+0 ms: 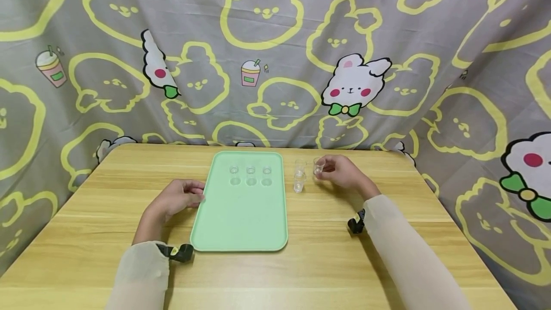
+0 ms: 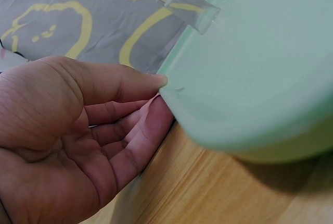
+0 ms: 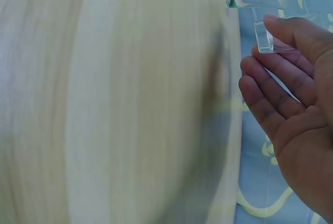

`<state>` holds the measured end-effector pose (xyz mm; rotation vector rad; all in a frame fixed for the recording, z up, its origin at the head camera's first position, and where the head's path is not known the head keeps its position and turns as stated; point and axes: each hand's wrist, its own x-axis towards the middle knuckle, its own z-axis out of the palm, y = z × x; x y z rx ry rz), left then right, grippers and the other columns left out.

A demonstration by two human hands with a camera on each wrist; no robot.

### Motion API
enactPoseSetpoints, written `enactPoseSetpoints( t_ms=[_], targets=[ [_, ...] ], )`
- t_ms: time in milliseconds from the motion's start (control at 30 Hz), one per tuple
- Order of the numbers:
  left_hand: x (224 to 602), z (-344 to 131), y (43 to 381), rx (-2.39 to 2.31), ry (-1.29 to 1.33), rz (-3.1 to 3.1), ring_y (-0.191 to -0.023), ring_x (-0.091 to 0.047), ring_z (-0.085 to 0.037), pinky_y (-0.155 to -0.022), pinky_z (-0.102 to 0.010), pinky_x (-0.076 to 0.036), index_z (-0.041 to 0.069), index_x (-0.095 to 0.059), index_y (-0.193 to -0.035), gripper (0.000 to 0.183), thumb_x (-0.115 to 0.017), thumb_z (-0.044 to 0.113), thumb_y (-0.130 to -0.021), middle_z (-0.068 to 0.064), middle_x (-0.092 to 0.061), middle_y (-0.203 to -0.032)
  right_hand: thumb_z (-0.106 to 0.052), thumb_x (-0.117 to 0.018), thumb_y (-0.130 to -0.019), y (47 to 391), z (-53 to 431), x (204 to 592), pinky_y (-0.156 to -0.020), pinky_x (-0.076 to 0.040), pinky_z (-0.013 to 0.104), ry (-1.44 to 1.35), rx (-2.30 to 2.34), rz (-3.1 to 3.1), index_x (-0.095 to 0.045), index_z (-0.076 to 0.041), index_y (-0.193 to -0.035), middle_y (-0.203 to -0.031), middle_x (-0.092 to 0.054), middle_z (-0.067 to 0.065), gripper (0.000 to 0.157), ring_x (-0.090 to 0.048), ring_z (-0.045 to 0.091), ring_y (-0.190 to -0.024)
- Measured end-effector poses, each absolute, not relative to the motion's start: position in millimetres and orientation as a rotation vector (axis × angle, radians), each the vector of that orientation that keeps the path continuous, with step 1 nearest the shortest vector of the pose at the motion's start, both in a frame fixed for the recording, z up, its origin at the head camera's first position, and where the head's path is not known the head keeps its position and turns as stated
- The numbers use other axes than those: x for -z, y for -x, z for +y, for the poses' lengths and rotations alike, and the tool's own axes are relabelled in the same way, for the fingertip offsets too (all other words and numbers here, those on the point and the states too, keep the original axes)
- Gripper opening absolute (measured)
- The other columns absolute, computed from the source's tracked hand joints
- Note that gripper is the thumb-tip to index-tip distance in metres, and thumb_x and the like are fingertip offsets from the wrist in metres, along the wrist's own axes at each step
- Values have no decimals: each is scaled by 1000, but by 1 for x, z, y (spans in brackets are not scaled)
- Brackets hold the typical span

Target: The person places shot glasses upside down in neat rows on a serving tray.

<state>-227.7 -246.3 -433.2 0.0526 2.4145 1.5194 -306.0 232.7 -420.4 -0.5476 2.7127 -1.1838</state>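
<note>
My left hand (image 1: 174, 198) pinches the left rim of a light green tray (image 1: 241, 224), thumb on the top edge and fingers below it, as the left wrist view shows. On the tray's far half stand three clear shot glasses (image 2: 187, 8) in a row, mouths down and thick bases up. My right hand (image 1: 342, 172) grips another clear shot glass (image 3: 265, 37) between thumb and fingers, right of the tray. Two more shot glasses (image 1: 299, 183) stand upright between that hand and the tray, one behind the other.
A wooden table (image 1: 327, 262) carries everything. Behind it and along its sides hangs a grey patterned curtain (image 1: 275, 104), close to the table's far edge. A dark wrist mount (image 1: 356, 223) sits at each sleeve.
</note>
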Motion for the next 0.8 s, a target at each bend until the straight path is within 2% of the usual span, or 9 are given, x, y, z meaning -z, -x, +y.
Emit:
enactPoseSetpoints(
  t_ms=[233,467,800],
  targets=[
    [431,-246,227,-1519,-51,2411,-99,-61,-23,-85,-34,-59,-11,-54,-136,41,-64,4,-100,-16,-59,-112,-13,-77,-93,300,234,407,-93,-57,43,591,1249,2777,-68,-3,-114,-108,-72,10,26,-69,27,-103],
    [431,-245,227,-1520,-48,2413,-100,-61,-23,-85,-33,-60,-10,-54,-136,40,-64,3,-100,-16,-60,-112,-12,-78,-92,299,232,397,-79,-59,29,660,1355,2816,-70,-4,-114,-101,-72,10,24,-70,23,-92],
    [432,-244,227,-1516,-34,2415,-100,-60,-23,-84,-32,-60,-10,-55,-136,39,-64,2,-99,-15,-60,-112,-14,-75,-95,290,219,390,-78,-56,19,637,1551,2785,-69,2,-122,-108,-71,18,32,-67,28,-96]
  ],
)
